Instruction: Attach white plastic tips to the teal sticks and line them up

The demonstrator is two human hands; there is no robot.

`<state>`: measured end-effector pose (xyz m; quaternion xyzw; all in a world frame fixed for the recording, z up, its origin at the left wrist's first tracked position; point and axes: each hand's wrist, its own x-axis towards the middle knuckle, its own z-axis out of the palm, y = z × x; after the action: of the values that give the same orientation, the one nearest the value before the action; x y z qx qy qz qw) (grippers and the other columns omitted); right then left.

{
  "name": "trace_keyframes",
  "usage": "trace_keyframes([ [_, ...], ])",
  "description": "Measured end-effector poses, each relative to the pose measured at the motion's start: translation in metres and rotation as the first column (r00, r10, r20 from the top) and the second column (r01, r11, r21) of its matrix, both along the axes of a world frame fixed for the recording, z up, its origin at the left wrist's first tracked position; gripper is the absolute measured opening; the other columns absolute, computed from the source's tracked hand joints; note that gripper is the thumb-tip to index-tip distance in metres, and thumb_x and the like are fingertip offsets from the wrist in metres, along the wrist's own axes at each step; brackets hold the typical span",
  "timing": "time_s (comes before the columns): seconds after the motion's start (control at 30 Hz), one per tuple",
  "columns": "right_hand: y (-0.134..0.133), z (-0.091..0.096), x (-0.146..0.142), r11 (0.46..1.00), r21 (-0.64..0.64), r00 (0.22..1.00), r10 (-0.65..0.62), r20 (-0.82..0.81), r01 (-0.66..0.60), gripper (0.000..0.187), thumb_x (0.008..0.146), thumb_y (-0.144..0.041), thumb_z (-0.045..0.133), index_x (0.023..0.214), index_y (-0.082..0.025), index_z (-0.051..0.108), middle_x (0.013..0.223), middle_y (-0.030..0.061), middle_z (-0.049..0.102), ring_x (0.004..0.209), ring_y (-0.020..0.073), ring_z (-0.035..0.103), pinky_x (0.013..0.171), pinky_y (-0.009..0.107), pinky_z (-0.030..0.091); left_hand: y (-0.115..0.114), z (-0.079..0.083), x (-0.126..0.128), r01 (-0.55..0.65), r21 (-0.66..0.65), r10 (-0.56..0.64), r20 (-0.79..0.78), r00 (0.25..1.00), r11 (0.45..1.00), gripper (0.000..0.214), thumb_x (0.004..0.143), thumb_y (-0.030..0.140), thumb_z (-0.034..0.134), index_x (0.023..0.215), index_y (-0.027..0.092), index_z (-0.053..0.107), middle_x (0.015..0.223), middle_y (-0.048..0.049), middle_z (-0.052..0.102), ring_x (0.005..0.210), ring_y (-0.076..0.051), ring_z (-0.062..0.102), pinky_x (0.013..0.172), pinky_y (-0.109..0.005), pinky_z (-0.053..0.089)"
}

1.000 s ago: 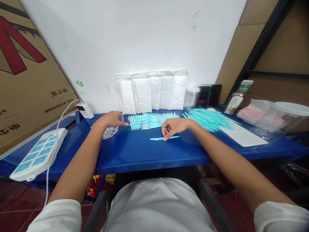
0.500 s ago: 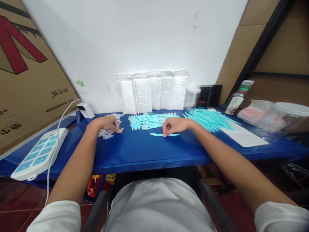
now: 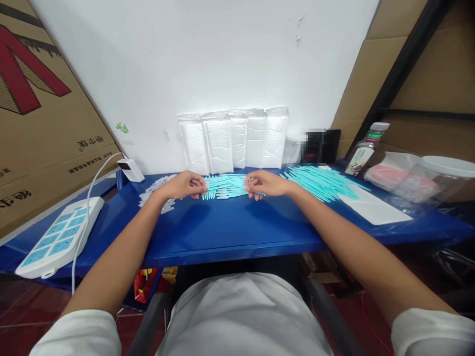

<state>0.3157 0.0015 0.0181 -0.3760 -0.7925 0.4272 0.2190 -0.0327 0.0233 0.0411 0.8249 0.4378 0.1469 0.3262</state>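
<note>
A neat stack of teal plastic sticks (image 3: 226, 187) lies near the back of the blue table (image 3: 237, 227). My left hand (image 3: 185, 185) sits at the stack's left end, its fingers curled and pinched together; what they hold is hidden. My right hand (image 3: 265, 184) is at the stack's right end with its fingers closed on a teal stick that lies along the stack's front edge. A heap of small white pieces (image 3: 156, 190) lies just left of my left hand. A larger loose pile of teal sticks (image 3: 322, 182) spreads to the right of my right hand.
White padded envelopes (image 3: 233, 141) lean on the wall behind the stack. A power strip (image 3: 59, 237) and charger (image 3: 129, 169) sit at the left. At the right are a flat white envelope (image 3: 374, 208), a bottle (image 3: 365, 151) and a lidded clear jar (image 3: 445, 178). Cardboard boxes flank the table.
My right hand carried the single teal stick from the open table back to the stack. My left hand moved from the white pieces to the stack's left end.
</note>
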Motion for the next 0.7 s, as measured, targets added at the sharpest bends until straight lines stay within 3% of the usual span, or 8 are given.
trace_keyframes([
  [0.1, -0.001, 0.004, 0.000, 0.991, 0.132, 0.999, -0.033, -0.012, 0.035, 0.042, 0.090, -0.054, 0.072, 0.108, -0.016, 0.071, 0.086, 0.0062, 0.074, 0.066, 0.0154, 0.063, 0.064, 0.029, 0.049, -0.006, -0.007, 0.017, 0.009, 0.013, -0.011, 0.109, 0.994, 1.000, 0.049, 0.077, 0.059, 0.083, 0.098, 0.015, 0.079, 0.084, -0.0096, 0.078, 0.069, -0.020, 0.071, 0.066, -0.031, 0.060],
  [0.2, -0.001, 0.006, 0.000, 0.969, 0.238, 0.997, -0.053, -0.053, 0.064, 0.047, 0.090, -0.056, 0.072, 0.116, -0.017, 0.078, 0.104, 0.0097, 0.078, 0.091, 0.0219, 0.068, 0.083, 0.035, 0.052, -0.011, -0.011, 0.027, -0.008, 0.031, 0.002, 0.180, 0.984, 0.999, 0.053, 0.080, 0.061, 0.081, 0.102, 0.013, 0.081, 0.085, -0.0097, 0.078, 0.065, -0.017, 0.067, 0.064, -0.030, 0.060],
  [0.37, 0.002, 0.005, -0.001, 0.964, 0.248, 0.992, -0.077, -0.097, 0.099, 0.046, 0.089, -0.055, 0.075, 0.117, -0.019, 0.082, 0.123, 0.0112, 0.078, 0.116, 0.0293, 0.067, 0.107, 0.045, 0.047, -0.012, -0.015, 0.032, 0.005, 0.024, -0.011, 0.233, 0.972, 1.000, 0.055, 0.080, 0.061, 0.081, 0.106, 0.012, 0.083, 0.081, -0.0088, 0.078, 0.062, -0.016, 0.065, 0.061, -0.029, 0.059],
  [0.7, 0.003, 0.001, -0.001, 0.954, 0.289, 0.992, -0.051, -0.116, 0.083, 0.042, 0.089, -0.048, 0.076, 0.118, -0.018, 0.081, 0.117, 0.0105, 0.078, 0.106, 0.0262, 0.069, 0.101, 0.043, 0.051, -0.008, -0.022, 0.035, 0.031, -0.018, -0.025, 0.262, 0.965, 0.999, 0.056, 0.079, 0.062, 0.081, 0.103, 0.012, 0.082, 0.083, -0.0096, 0.078, 0.061, -0.015, 0.064, 0.061, -0.029, 0.058],
])
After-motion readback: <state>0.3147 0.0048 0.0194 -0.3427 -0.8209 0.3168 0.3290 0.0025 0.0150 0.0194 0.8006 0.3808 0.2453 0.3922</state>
